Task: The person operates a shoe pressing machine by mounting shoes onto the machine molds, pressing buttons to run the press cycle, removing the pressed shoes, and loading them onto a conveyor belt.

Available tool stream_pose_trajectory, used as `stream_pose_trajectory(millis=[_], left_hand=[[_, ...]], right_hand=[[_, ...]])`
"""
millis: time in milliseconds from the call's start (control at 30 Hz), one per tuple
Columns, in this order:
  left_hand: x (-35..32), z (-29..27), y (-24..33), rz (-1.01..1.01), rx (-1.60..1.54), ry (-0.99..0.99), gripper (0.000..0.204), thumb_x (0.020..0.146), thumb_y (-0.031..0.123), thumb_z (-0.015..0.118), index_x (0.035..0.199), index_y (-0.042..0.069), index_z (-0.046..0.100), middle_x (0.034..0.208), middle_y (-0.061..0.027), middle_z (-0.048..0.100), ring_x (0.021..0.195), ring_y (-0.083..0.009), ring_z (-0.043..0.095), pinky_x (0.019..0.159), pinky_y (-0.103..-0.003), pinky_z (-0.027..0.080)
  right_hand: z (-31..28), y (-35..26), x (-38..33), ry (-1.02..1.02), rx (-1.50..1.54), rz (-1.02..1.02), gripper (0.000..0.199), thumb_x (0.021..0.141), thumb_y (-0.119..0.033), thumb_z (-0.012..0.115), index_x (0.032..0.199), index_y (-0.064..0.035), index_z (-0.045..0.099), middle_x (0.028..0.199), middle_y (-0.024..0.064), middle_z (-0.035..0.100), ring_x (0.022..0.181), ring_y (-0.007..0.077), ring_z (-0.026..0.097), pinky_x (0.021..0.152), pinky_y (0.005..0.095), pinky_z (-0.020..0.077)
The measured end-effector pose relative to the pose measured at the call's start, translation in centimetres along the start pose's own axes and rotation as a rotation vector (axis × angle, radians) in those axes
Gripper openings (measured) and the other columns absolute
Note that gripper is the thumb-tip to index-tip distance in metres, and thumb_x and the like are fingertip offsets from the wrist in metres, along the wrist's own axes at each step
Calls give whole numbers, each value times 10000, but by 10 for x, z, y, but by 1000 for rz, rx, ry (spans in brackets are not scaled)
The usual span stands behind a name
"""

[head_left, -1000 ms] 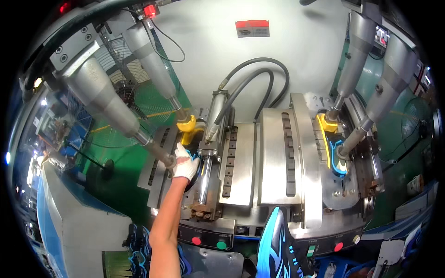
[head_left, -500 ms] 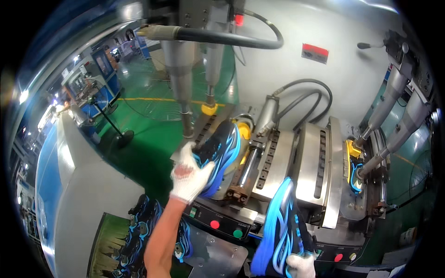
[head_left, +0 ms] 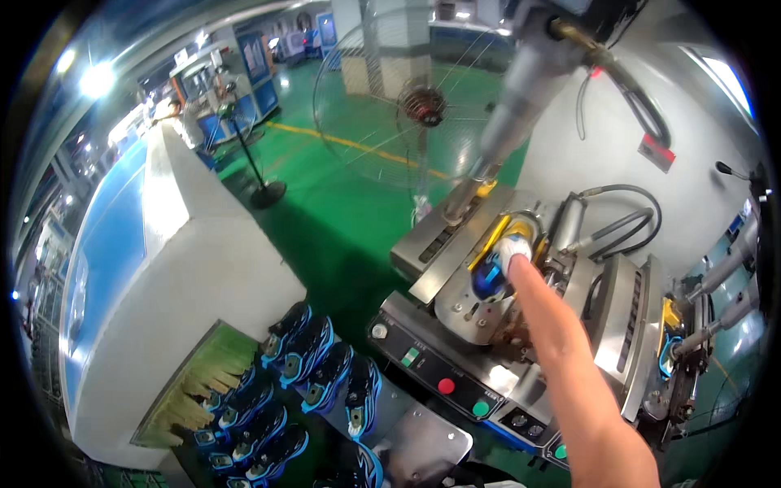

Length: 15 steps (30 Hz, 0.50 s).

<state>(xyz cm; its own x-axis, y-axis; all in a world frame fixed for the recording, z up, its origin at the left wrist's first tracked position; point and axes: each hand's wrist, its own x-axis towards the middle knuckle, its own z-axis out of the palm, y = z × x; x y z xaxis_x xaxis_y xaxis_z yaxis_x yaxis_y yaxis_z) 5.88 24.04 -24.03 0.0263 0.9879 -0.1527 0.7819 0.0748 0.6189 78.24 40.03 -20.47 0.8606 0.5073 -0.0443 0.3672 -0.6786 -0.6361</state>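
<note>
My right arm reaches up from the lower right edge to the machine's left station. My gloved right hand [head_left: 513, 246] is closed over a dark blue shoe [head_left: 490, 279] that lies between the yellow pads [head_left: 491, 242] of that station. The glove hides the middle of the shoe, and most of the fingers are hidden. My left hand is not in view. Several black-and-blue shoes [head_left: 327, 376] stand in rows at the lower left, and one lone shoe [head_left: 363, 396] sits at the edge of a metal plate [head_left: 423, 435].
A slanted press cylinder [head_left: 521, 106] hangs over the left station. The control panel [head_left: 443, 382] with coloured buttons runs along the machine's front. Further right is a second station [head_left: 672, 325] holding a shoe. A white-and-blue housing with a green bristle curtain [head_left: 195, 382] stands left; a large fan [head_left: 423, 106] stands behind.
My view has swung left. My left hand and its shoe have left the left station. My right hand has moved from the lower edge to that station, where a shoe now lies.
</note>
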Motion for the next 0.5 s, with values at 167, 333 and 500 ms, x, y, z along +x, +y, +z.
stream_pose_trajectory(millis=[167,333,500], left_hand=[[-105,8,-103,-550,162,338,727,730,232,895,1341,51,544,1206,-197,641,1135,-370,636,971,-434,512],[-50,90,-98,-228,203,333,712,751,272,879,1350,70,552,1343,-135,589,1226,-329,588,1015,-424,473],[-50,84,-93,-265,9,318,735,753,305,874,1361,71,533,1324,-192,577,1257,-370,563,1048,-484,458]], right_hand=[[96,-116,-78,-230,-751,-405,279,957,-287,597,1056,-103,782,1059,94,770,907,260,716,811,423,566],[52,-30,-16,-65,-577,-316,367,1004,-340,584,1216,-56,680,1181,106,723,1041,221,676,919,402,521],[19,-55,-67,64,-247,-353,575,992,-363,650,1404,13,513,1339,162,647,1163,242,652,1030,388,481]])
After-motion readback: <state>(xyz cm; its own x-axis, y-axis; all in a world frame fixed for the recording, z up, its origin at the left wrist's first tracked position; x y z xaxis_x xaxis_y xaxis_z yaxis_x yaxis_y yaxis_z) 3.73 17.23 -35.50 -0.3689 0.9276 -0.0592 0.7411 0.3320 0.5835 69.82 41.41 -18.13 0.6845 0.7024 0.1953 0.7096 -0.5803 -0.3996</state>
